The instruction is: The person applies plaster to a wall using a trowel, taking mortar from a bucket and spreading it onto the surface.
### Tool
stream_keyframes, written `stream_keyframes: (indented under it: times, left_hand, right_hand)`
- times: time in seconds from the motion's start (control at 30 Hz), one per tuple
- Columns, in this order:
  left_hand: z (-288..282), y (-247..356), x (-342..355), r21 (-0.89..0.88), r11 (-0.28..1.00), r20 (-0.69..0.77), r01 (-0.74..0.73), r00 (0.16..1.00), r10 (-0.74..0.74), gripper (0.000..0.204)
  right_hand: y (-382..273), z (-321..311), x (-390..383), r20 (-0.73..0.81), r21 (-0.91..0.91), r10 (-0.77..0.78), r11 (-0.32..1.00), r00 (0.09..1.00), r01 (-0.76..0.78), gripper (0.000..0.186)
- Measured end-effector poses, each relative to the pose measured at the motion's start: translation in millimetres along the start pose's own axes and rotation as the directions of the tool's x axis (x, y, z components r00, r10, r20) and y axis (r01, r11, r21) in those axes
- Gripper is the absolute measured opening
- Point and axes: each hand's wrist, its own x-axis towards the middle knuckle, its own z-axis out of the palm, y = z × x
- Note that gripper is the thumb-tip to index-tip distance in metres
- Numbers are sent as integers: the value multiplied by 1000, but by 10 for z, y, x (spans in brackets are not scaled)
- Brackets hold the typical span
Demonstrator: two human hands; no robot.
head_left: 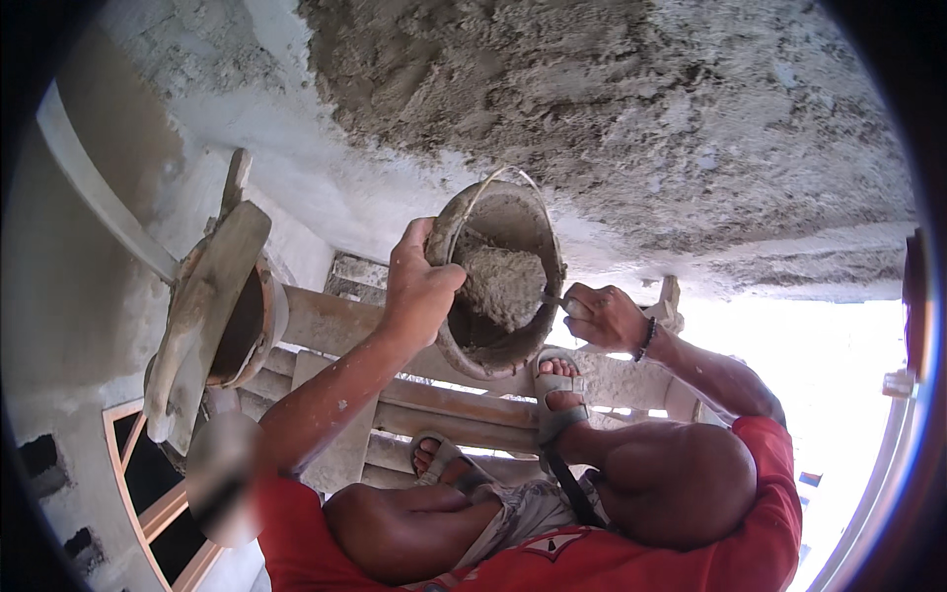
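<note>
A mortar-caked bucket (511, 210) is held tilted in front of me, its mouth facing me and a thin wire handle arching over the top. My left hand (419, 281) grips its left rim, thumb over the edge. Wet grey mortar (501, 284) lies heaped inside. At the right rim, my right hand (604, 318) is closed around the handle of a trowel (572, 307). The trowel's blade reaches into the bucket and is mostly covered by mortar.
Rough wet mortar coats part of the wall (612, 109) ahead. My sandalled feet rest on wooden scaffold planks (454, 400). To the left, a plastered wooden board (209, 316) lies across another bucket (266, 331). Below that is a wooden window frame (163, 513). Bright daylight fills the right side.
</note>
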Motion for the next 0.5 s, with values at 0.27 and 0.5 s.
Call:
stream_keyframes:
  times: [0.27, 0.5]
  left_hand:
    - [-14, 152, -76, 25, 1000, 29, 10, 1000, -11, 51]
    - [-88, 30, -119, 67, 997, -28, 43, 999, -41, 54]
  right_hand:
    - [-4, -187, -198, 13, 30, 90, 995, 996, -90, 22]
    - [-25, -623, -412, -64, 91, 85, 993, 994, -79, 30]
